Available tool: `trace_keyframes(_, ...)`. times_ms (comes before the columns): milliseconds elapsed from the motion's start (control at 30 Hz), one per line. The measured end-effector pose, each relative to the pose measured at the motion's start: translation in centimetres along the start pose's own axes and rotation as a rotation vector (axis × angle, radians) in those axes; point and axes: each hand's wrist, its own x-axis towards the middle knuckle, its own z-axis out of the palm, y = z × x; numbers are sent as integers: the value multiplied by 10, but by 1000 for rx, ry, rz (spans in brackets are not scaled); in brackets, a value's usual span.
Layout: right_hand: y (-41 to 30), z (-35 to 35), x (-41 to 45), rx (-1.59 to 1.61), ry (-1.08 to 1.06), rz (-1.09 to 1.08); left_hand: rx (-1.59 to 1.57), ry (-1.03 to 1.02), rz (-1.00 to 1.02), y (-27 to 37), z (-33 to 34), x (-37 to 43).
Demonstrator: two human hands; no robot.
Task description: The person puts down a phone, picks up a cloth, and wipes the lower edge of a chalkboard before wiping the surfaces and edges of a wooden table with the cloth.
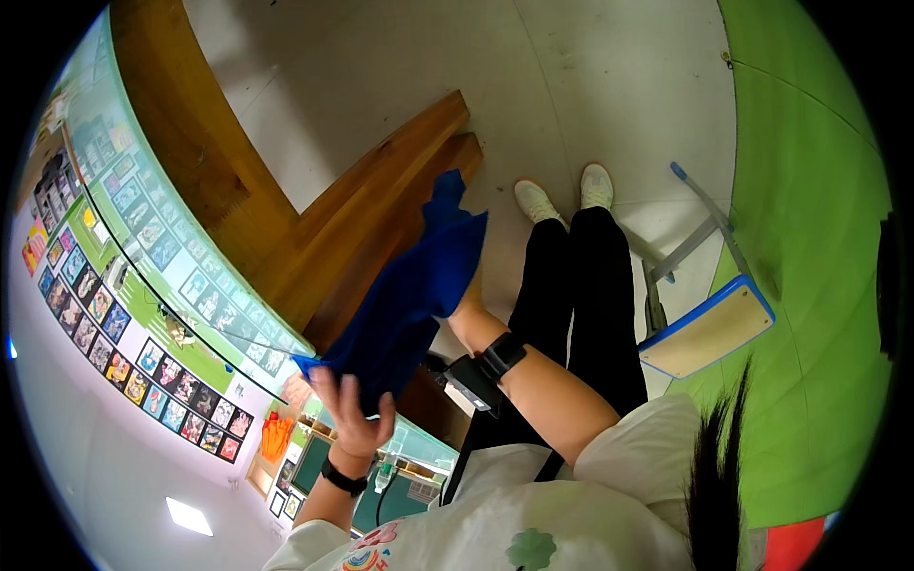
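Note:
A dark blue cloth (400, 292) hangs in loose folds between my two hands, in front of the wooden table frame. My left hand (355, 414) is at its lower left end, with fingers and thumb apart around the edge; whether they grip it is not clear. My right hand (468, 305) is at the cloth's right side, its fingers hidden behind the fabric. Above that hand, a narrow piece of the cloth sticks up past the wooden beams. Both wrists wear black bands.
A glass-topped table (221, 285) on thick wooden beams (343, 228) stands to my left, reflecting framed pictures. A small chair with a blue-edged seat (710, 328) is to my right, beside a green surface (800, 285). My shoes (596, 185) rest on the pale floor (607, 86).

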Motion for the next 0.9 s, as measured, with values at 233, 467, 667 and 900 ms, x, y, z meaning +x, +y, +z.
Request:
trace_keyframes(233, 0, -29, 27, 863, 147, 457, 532, -512, 75, 34, -4, 20)
trace_keyframes(467, 53, 7, 25, 205, -70, 224, 531, -588, 198, 38, 5, 63)
trace_keyframes(667, 34, 50, 37, -425, -117, 154, 649, -818, 262, 39, 2, 74)
trace_keyframes(900, 80, 38, 99, -284, -23, 418, 634, -863, 206, 36, 25, 78)
